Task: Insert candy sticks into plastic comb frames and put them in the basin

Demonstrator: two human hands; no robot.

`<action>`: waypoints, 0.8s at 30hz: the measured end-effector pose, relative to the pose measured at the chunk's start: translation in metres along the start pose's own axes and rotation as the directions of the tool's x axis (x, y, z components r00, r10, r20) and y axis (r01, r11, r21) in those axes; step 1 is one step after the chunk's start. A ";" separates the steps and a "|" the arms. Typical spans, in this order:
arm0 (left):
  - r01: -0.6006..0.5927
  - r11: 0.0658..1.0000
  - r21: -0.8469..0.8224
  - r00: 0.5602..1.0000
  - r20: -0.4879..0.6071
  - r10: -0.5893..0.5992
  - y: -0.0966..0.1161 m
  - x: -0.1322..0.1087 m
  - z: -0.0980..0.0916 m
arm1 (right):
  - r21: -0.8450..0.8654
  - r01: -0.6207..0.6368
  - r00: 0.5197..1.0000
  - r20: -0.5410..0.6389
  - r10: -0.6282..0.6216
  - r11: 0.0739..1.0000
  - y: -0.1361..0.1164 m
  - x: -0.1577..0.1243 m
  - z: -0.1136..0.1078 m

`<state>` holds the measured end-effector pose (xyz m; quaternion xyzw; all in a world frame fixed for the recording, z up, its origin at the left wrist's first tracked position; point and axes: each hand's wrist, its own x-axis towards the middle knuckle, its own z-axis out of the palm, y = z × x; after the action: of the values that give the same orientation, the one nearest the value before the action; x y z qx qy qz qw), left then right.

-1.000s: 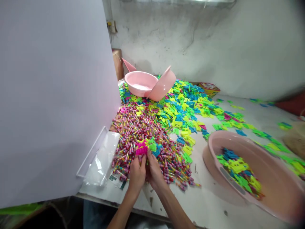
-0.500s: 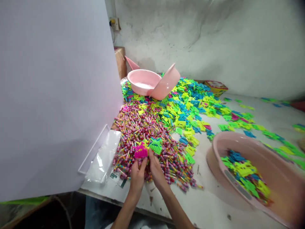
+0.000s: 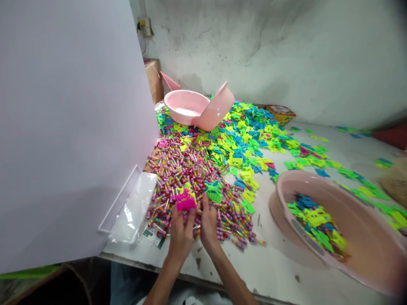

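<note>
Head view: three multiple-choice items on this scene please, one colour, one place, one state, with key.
1. Right hand holds a green comb. Colour of the comb in the left hand? A) blue B) orange C) magenta
2. Where is the basin of combs? A) behind the white board B) right of both hands C) on the floor
3. How does the far basin stand? A) tipped up against the other basin B) flat, upside down C) held in a hand

1 C: the comb is bright magenta.
2 B: it sits right of both hands.
3 A: it stands on edge against its neighbour.
</note>
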<state>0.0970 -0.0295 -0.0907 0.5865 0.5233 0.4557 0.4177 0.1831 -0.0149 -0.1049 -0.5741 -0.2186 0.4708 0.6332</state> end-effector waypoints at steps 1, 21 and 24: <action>-0.030 0.999 0.022 0.999 0.028 0.029 0.000 0.002 -0.001 | 0.006 0.009 1.000 -0.001 -0.009 1.000 0.000 -0.003 0.000; -0.380 0.755 0.535 0.925 0.226 0.305 -0.003 0.007 -0.026 | 0.022 -0.007 0.993 0.116 0.004 1.000 -0.004 -0.023 0.009; -0.201 0.909 0.366 0.977 0.143 0.159 -0.002 0.001 -0.026 | -0.051 0.061 0.997 0.041 -0.059 0.997 -0.013 -0.026 0.014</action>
<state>0.0712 -0.0283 -0.0862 0.7260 0.5211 0.3497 0.2811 0.1639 -0.0279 -0.0828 -0.5744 -0.2603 0.4569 0.6273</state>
